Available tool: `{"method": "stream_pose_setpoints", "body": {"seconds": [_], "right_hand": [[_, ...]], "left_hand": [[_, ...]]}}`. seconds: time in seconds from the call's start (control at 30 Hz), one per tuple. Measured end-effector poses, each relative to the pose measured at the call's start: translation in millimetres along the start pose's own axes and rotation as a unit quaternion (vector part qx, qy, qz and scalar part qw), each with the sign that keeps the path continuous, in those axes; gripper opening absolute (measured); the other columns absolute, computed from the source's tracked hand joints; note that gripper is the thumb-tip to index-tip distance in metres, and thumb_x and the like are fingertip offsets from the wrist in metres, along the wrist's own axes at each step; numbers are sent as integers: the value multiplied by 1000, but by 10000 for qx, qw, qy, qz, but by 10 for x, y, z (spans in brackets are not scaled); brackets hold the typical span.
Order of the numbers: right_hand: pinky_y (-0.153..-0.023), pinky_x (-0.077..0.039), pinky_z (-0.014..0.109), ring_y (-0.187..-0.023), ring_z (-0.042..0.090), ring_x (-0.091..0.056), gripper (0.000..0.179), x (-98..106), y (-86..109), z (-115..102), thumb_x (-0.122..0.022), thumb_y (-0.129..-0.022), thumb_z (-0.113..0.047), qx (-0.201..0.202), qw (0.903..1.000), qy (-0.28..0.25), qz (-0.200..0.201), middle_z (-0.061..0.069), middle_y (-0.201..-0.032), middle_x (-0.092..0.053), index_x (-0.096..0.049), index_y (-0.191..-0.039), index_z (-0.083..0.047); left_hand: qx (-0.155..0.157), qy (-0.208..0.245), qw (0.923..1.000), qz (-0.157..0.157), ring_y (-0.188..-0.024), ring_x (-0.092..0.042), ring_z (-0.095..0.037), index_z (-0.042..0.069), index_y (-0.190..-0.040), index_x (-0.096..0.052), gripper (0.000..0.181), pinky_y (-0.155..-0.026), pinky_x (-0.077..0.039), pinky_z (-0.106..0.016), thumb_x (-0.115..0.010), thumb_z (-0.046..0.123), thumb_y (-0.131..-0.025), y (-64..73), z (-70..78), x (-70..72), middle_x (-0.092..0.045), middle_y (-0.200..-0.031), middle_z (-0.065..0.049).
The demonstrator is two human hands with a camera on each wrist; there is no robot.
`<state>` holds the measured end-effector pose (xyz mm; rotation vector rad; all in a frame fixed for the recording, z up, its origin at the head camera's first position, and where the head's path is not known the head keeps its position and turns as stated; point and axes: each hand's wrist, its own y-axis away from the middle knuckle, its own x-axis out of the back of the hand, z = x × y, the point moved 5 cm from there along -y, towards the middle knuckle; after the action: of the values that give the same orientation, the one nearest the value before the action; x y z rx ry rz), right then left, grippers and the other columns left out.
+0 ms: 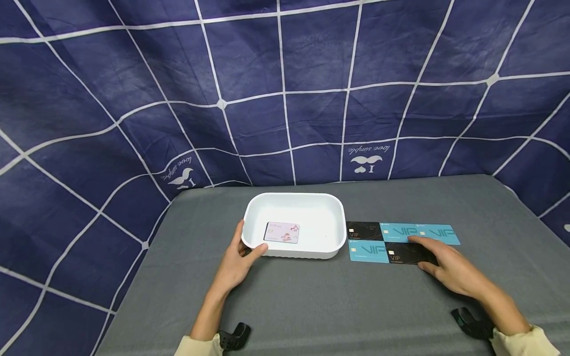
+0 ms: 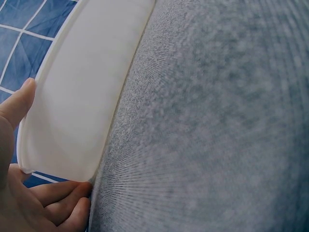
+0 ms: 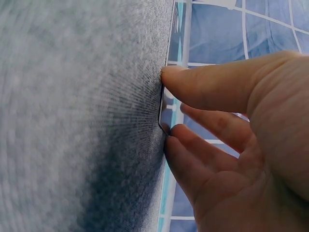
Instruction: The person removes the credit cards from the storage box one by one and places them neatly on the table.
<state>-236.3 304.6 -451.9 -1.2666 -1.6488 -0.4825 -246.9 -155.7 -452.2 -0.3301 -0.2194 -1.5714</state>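
Observation:
At its near left corner, a white plastic tray (image 1: pixel 320 230) is held by my left hand (image 1: pixel 233 266), thumb over the front rim and fingers around the left side. Inside the tray lies a pink flowered VIP card (image 1: pixel 282 233). To the right of the tray, my right hand (image 1: pixel 456 271) has its thumb and fingers at the edges of a black VIP card (image 1: pixel 401 252), covering its right end. The right wrist view shows the thumb (image 3: pixel 193 84) on one edge of this card and fingertips around its corner.
Beside that card lie another black card (image 1: pixel 362 230), a blue card (image 1: pixel 367 251) and two more blue cards, edge to edge in two rows. Grey cloth (image 1: pixel 311 306) covers the table. A navy curtain with white grid lines (image 1: pixel 316 118) hangs behind it.

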Motion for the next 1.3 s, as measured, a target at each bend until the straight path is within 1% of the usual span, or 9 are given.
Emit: {"method": "stream_pose_setpoints", "body": {"seconds": [0.17, 0.33, 0.53, 0.6, 0.77, 0.83, 1.03, 1.13, 1.3], "right_hand": [[-100, -36, 45, -122, 47, -49, 61, -11, -7, -3, -77, -80, 3, -62, 10000, -19, -13, 24, -133, -55, -53, -137, 0], [-106, -29, 29, -122, 48, -48, 61, -18, -11, -5, -76, -81, 3, -25, 10000, -54, 48, 25, -134, -54, -52, -137, 1], [-101, -23, 14, -121, 46, -49, 56, -5, -16, -31, -75, -86, -6, 18, 9998, -152, 85, 24, -133, -55, -52, -137, 0], [-101, -26, 18, -121, 44, -50, 54, 9, -24, -49, -74, -89, -12, 2, 9997, -196, 142, 22, -133, -55, -52, -138, -1], [-95, -35, 44, -121, 41, -49, 52, 50, -48, -108, -72, -92, -20, -97, 9987, -306, 400, 20, -133, -56, -53, -138, -3], [-94, -35, 39, -122, 37, -48, 51, 62, -55, -148, -71, -93, -21, -175, 9980, -395, 472, 17, -134, -56, -54, -139, -4], [-91, -35, 13, -118, 10, -52, 48, 56, -73, -498, -70, -94, -14, -231, 9915, -1160, 539, 10, -134, -58, -55, -140, -13], [-91, -39, 13, -116, 6, -54, 49, 16, -97, -770, -69, -94, -10, -21, 9867, -1532, 546, 9, -132, -59, -54, -140, -17], [-92, -40, 16, -115, 12, -56, 51, -120, -119, -1102, -69, -93, -4, 509, 9817, -1722, 626, 2, -133, -59, -54, -140, -19]], "left_hand": [[1, -18, 10000, 2, -127, -50, -32, 14, -160, -12, 96, -99, -39, -51, -76, 28, -90, -3, -4, 0, -44, -146, -23], [29, 25, 10000, -13, -130, -48, -32, 12, -160, -9, 98, -101, -38, -51, -76, 27, -90, 3, -1, 5, -43, -147, -24], [7, 37, 10000, -17, -129, -49, -32, 15, -160, -10, 97, -99, -39, -51, -76, 27, -90, 0, 18, 17, -45, -146, -23], [18, 3, 10000, -24, -129, -49, -32, 16, -160, -11, 97, -99, -39, -51, -76, 29, -90, -4, 24, 16, -44, -146, -22], [49, -31, 10000, -9, -129, -49, -32, 16, -160, -12, 96, -99, -39, -51, -76, 30, -89, -2, 19, 8, -44, -147, -23], [48, -17, 10000, 9, -128, -49, -33, 16, -160, -13, 96, -99, -39, -51, -76, 29, -89, 2, 10, 7, -44, -146, -23], [36, -5, 10000, -28, -129, -49, -32, 17, -160, -12, 96, -99, -39, -51, -76, 31, -89, -1, 4, 2, -45, -146, -21], [32, -32, 10000, -28, -128, -49, -32, 16, -160, -10, 97, -99, -39, -51, -76, 32, -90, -3, 1, 5, -46, -145, -22], [20, -50, 10000, -4, -125, -52, -32, 17, -160, -12, 96, -96, -41, -49, -76, 31, -90, 1, -2, 10, -50, -142, -21]]}}
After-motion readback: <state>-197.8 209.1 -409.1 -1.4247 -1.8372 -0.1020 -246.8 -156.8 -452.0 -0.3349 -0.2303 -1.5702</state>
